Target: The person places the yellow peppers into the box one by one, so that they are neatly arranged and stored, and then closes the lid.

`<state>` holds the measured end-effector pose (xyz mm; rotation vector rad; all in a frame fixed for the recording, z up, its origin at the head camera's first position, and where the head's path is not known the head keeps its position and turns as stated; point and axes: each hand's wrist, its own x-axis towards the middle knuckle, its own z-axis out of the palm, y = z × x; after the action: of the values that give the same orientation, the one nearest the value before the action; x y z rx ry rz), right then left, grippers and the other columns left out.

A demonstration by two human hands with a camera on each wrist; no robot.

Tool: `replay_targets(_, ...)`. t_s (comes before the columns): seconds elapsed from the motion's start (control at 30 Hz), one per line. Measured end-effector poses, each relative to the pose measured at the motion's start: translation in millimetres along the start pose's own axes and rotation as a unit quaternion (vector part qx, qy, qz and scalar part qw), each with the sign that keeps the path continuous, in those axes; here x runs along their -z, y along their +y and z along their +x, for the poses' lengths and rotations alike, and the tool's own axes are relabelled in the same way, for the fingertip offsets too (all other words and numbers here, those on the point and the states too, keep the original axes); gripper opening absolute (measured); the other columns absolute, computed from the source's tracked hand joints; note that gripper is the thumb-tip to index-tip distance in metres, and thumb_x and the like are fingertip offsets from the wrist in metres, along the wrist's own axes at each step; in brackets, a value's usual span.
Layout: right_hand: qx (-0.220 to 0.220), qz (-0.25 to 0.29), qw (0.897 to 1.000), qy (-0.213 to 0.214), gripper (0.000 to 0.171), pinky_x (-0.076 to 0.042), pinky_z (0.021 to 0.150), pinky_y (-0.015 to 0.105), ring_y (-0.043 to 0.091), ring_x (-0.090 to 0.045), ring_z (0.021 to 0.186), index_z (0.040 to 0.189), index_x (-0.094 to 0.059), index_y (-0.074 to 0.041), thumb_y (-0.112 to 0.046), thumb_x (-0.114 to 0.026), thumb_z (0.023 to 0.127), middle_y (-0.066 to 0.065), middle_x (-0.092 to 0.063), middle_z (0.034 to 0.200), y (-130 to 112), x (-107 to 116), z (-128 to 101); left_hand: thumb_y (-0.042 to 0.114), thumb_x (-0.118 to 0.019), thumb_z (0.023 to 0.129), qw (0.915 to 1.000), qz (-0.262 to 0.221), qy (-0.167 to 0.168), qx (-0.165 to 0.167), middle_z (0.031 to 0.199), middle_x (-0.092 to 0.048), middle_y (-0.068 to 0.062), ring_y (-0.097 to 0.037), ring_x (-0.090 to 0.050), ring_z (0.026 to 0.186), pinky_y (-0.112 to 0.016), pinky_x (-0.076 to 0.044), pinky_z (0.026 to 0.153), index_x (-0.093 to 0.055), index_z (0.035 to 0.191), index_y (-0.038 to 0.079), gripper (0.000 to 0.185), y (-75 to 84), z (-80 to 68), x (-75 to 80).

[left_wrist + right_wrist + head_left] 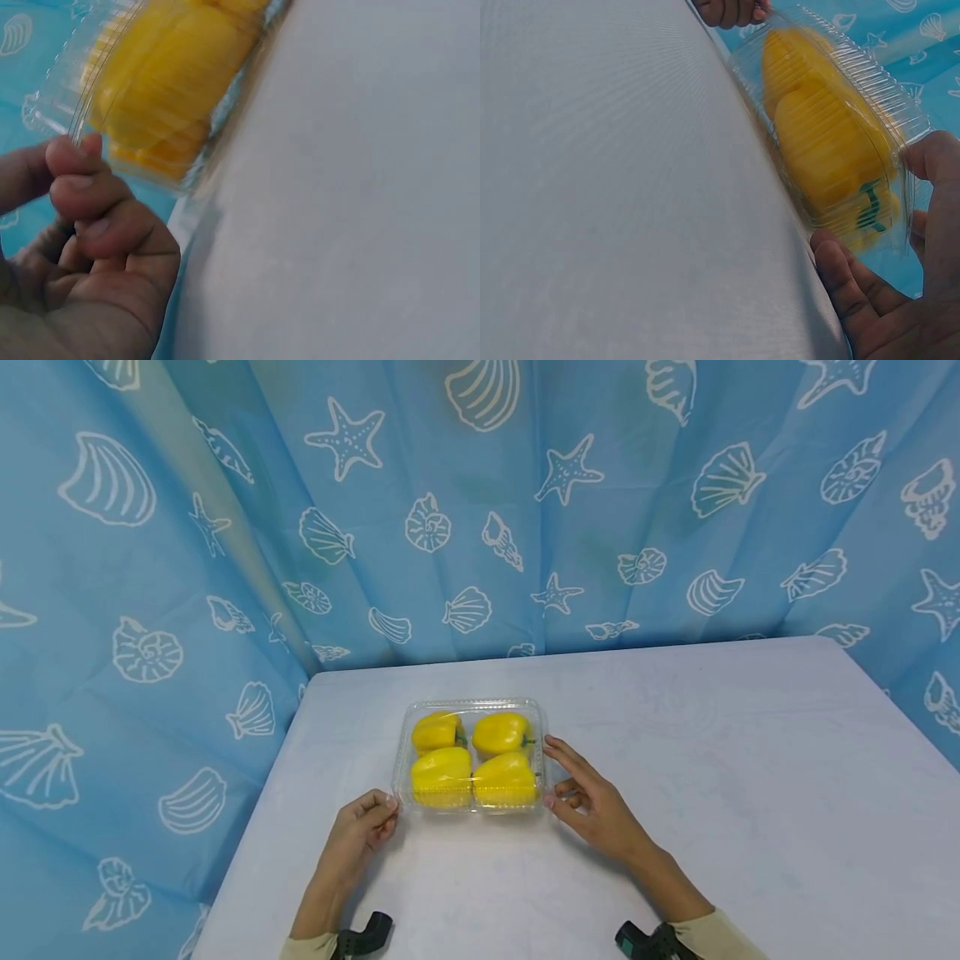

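Several yellow bell peppers (441,777) with green stems lie in a clear plastic clamshell box (469,703) on the table. Its lid appears to be down over them. At the box's near left corner, my left hand (363,828) pinches the plastic rim between thumb and fingertips, the other fingers curled. Along the right side, my right hand (600,814) touches the box, index finger reaching up the side and thumb at the near right corner. In the right wrist view, the thumb (844,277) lies by the lower edge and the index finger (934,154) by the ridged rim.
A white cloth covers the table (712,760). Blue curtains (570,543) printed with shells and starfish hang behind it and along its left side. A black wrist device (363,935) sits on the left wrist, another (652,941) on the right.
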<state>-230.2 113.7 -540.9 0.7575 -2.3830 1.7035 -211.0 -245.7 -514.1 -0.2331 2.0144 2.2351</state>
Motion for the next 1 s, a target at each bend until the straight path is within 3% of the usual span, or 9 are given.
replay_targets(0.2,0.010,-0.006,1.000,0.001,0.065,-0.056,0.077,0.028,0.019,-0.063,0.092,0.154,-0.041,-0.016,-0.012,-0.070,0.095,0.000,-0.028,0.163,0.6,0.2,-1.4,0.004,-0.060,0.096,1.0000,-0.001,0.003,-0.008,0.076,-0.054,-0.008,-0.013,-0.047,0.063,-0.022,-0.040,0.056,-0.055,0.085,-0.001,0.013,-0.3,-1.8,-3.5)
replay_targets(0.5,0.005,-0.003,1.000,0.002,0.066,-0.056,0.078,0.028,0.018,-0.064,0.093,0.154,-0.040,-0.018,-0.012,-0.070,0.095,-0.004,-0.027,0.163,1.5,-0.2,-1.1,0.007,-0.059,0.094,0.9990,0.000,0.045,-0.010,0.070,-0.052,-0.006,-0.013,-0.046,0.061,-0.023,-0.041,0.056,-0.059,0.082,-0.002,0.015,0.8,-3.9,-9.2)
replay_targets(0.73,0.002,-0.006,1.000,0.000,0.066,-0.056,0.078,0.029,0.018,-0.064,0.093,0.154,-0.040,-0.016,-0.013,-0.069,0.095,-0.004,-0.027,0.163,1.2,-1.8,-1.4,0.011,-0.058,0.095,0.9994,0.009,0.028,0.017,0.074,-0.055,-0.006,-0.012,-0.049,0.064,-0.021,-0.044,0.057,-0.062,0.086,-0.002,0.017,0.8,-3.8,-4.0)
replay_targets(1.0,0.006,-0.008,1.000,0.000,0.066,-0.056,0.078,0.028,0.018,-0.064,0.093,0.154,-0.040,-0.015,-0.013,-0.069,0.095,-0.003,-0.027,0.163,-2.7,-0.8,-0.7,0.005,-0.058,0.092,0.9989,-0.019,0.041,0.006,0.070,-0.053,-0.006,-0.011,-0.047,0.060,-0.020,-0.041,0.053,-0.060,0.081,-0.002,0.014,-2.4,-2.6,-6.3)
